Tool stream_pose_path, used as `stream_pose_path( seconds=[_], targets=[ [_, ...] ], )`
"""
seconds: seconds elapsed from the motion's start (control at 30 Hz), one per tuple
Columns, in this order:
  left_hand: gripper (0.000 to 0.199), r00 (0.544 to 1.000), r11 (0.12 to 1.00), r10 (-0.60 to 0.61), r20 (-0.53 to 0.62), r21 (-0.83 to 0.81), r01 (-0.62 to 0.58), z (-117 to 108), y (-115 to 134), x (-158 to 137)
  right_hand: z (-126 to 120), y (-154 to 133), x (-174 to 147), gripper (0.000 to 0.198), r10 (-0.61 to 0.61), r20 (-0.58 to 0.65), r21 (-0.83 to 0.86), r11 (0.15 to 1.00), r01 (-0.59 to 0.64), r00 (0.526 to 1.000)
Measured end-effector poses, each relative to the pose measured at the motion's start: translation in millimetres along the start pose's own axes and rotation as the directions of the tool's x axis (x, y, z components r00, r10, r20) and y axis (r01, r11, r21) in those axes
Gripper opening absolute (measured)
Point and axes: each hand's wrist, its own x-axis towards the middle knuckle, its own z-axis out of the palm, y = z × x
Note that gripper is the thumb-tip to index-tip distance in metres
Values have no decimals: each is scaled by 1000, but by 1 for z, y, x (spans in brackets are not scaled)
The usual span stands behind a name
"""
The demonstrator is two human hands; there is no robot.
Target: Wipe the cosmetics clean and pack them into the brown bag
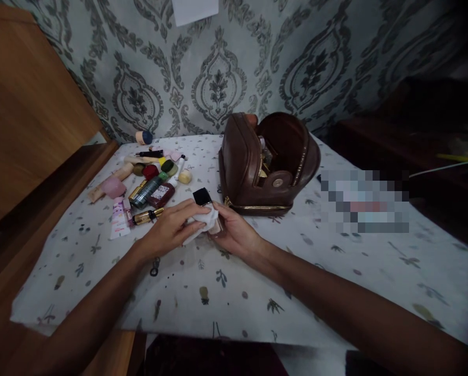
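Observation:
Before me, in the middle of the view, my right hand (236, 230) grips a small bottle (202, 197) with a black cap and a pinkish body. A crumpled white cloth or tissue (205, 218) is pinched in my left hand (177, 224) and pressed against the bottle's side. Fingers and cloth hide most of the bottle. Just behind my right hand stands a brown makeup bag (239, 162), its top unzipped and some items showing inside. To the left of my left hand lies a gold and black bottle (143, 216).
Several cosmetics lie at the left, among them a dark red bottle (161, 195), a white and purple tube (119, 219) and a pink round item (113, 187). A patterned white cloth (234, 297) covers the table. A blurred-out item (364, 201) lies at the right.

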Motion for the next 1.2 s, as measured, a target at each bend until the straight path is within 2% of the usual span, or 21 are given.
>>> stream_pose_path(
  seconds=[0.17, 0.27, 0.33, 0.63, 0.73, 0.87, 0.93, 1.03, 1.1, 1.2],
  targets=[
    [25, 987, 992, 67, 149, -116, -49, 0, 9, 0, -2, -3, 0, 12, 43, -21, -14, 999, -43, 999],
    [26, 975, 987, 85, 206, -153, -54, 2, 12, 0, -2, -5, -2, 21, 102, -19, -40, 994, -103, 995],
    [27, 973, 985, 92, 210, -160, -58, 2, 13, 1, -1, -6, -3, 26, 118, -1, -50, 992, -118, 993],
    [26, 989, 985, 40, 142, -170, -15, 0, 6, 0, 3, -2, -6, 21, 0, 41, -99, 995, 4, 999],
    [25, 996, 988, 17, 92, -157, -2, -2, 6, 1, 2, -2, -5, 20, 2, 34, -115, 993, 2, 999],
    [25, 998, 994, -48, -39, -98, 44, -3, 5, 2, 3, -2, -4, 18, -1, 3, -126, 992, 1, 1000],
    [25, 985, 994, -98, -144, -54, 91, -4, 2, 2, 4, -2, -4, 15, -19, -14, -119, 993, 18, 1000],
    [28, 936, 982, -187, -297, -23, 189, -3, -4, 1, 6, -2, -6, 17, -32, -35, -120, 992, 28, 999],
    [29, 913, 971, -233, -335, -28, 238, -3, -8, 1, 7, -3, -8, 17, -17, -41, -125, 992, 11, 999],
    [28, 915, 969, -244, -321, -40, 244, 0, -9, 0, 7, -5, -9, 10, 17, -56, -124, 992, -24, 998]
  ],
)
